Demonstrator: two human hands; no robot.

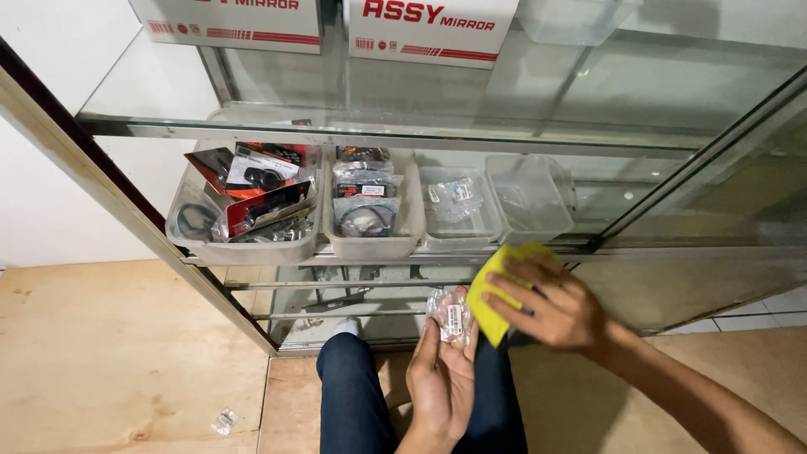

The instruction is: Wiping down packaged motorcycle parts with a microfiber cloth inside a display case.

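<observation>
My left hand (pixel 441 382) holds a small clear plastic packet (pixel 451 314) with a label, raised palm-up over my knees. My right hand (pixel 551 304) grips a yellow cloth (pixel 492 290) and presses it against the right side of the packet. Both hands are just in front of a glass display cabinet (pixel 403 126), below its middle shelf.
The shelf carries several clear plastic tubs: one with red and black part packs (pixel 252 197), one with bagged rings (pixel 367 202), one with small bags (pixel 456 202), one bare (pixel 528 195). White cartons (pixel 433 29) stand on top. A small packet (pixel 224 420) lies on the wooden floor (pixel 126 353). My jeans-clad legs (pixel 353 395) are below.
</observation>
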